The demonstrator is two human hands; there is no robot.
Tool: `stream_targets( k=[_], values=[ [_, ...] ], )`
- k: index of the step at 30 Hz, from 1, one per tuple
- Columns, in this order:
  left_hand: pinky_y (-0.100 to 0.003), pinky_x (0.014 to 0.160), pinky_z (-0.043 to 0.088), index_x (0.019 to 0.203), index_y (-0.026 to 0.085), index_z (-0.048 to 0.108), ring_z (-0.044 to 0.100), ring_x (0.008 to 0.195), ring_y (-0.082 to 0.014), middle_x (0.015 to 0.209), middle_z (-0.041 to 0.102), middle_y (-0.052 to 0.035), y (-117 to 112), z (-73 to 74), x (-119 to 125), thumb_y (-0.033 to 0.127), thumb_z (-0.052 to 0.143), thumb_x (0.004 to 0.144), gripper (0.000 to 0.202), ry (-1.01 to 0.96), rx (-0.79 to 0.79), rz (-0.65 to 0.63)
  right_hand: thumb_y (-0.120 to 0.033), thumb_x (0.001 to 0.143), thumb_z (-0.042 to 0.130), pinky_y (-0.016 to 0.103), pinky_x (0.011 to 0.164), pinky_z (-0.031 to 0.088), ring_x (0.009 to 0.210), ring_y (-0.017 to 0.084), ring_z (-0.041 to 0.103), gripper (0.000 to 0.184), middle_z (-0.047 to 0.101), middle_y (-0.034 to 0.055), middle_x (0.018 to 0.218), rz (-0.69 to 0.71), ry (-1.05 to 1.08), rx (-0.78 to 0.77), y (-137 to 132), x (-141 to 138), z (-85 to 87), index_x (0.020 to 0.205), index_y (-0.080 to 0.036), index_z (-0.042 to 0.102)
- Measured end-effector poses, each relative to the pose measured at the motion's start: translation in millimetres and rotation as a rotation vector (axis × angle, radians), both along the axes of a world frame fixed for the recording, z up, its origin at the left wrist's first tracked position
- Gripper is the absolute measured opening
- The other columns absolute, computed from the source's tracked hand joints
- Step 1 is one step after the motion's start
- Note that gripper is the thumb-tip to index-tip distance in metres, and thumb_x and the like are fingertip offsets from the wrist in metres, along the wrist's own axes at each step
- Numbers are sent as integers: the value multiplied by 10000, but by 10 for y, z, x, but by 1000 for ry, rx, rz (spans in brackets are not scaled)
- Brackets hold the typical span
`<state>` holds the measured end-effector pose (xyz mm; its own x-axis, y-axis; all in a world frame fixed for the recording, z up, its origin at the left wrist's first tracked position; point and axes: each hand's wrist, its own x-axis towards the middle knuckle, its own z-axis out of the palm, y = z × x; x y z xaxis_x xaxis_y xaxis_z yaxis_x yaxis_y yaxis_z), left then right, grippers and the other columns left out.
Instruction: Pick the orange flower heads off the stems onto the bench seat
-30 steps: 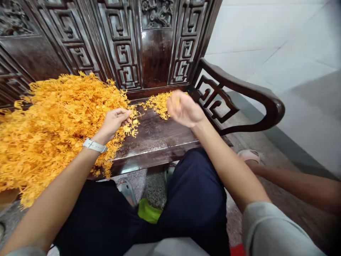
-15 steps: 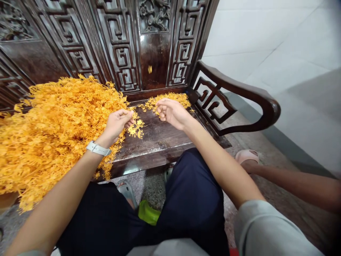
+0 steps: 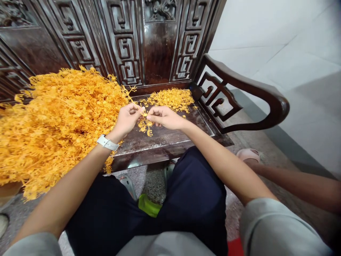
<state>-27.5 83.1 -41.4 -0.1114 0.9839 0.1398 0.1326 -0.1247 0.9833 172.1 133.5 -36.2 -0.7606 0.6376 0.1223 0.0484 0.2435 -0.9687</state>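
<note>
Both hands (image 3: 127, 119) (image 3: 167, 119), fingertips pinched together, hold a yellow-orange sprig (image 3: 142, 125) above the bench seat (image 3: 166, 137), beside a large heap (image 3: 66, 113).

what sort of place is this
Probably a room in a home, though not certain: a carved wooden bench, a heap of yellow pieces on it, and a pink slip-on shoe nearby.

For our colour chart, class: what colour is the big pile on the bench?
The pile is orange-yellow, seen best in the head view.

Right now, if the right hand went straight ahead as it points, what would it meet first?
Likely the yellow branched sprig pinched in the left hand; whether the right hand touches it now is unclear.
</note>
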Motion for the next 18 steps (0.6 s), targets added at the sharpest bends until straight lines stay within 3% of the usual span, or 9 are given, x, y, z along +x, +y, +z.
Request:
stream_targets(
  k=[3,8,11,14,18],
  values=[
    [-261,583,422,773,195,636,534,604,-123,690,630,-2,-24,5,32,497,879,808,389,5,51,-8,-626,843,821,249,582,408,634,92,525,490,609,-24,738,-18,-17,3,-37,0,32,907,-173,646],
    [-282,663,460,789,205,628,573,700,-155,768,642,-18,-23,-12,86,488,849,828,361,69,115,-9,-651,906,748,271,635,388,622,105,455,524,558,-32,660,-50,41,142,-72,-44,13,727,-193,566],
    [-282,677,458,782,217,588,559,713,-159,770,605,-7,31,-64,46,429,806,872,317,94,152,52,-579,937,749,268,658,389,636,104,441,467,538,-37,671,3,113,180,-249,-92,125,740,-182,602],
    [-265,616,412,776,220,578,518,649,-147,711,571,10,108,-152,-85,340,787,874,260,159,127,162,-454,991,725,256,724,467,720,115,570,324,665,9,786,289,192,83,-593,-138,407,859,-159,697],
    [-254,498,368,770,219,609,508,490,-134,601,570,25,151,-246,-249,384,794,846,259,155,19,129,-372,960,785,263,863,559,907,172,731,233,775,110,982,1049,135,-69,-841,-81,786,908,-146,775]
  ],
)
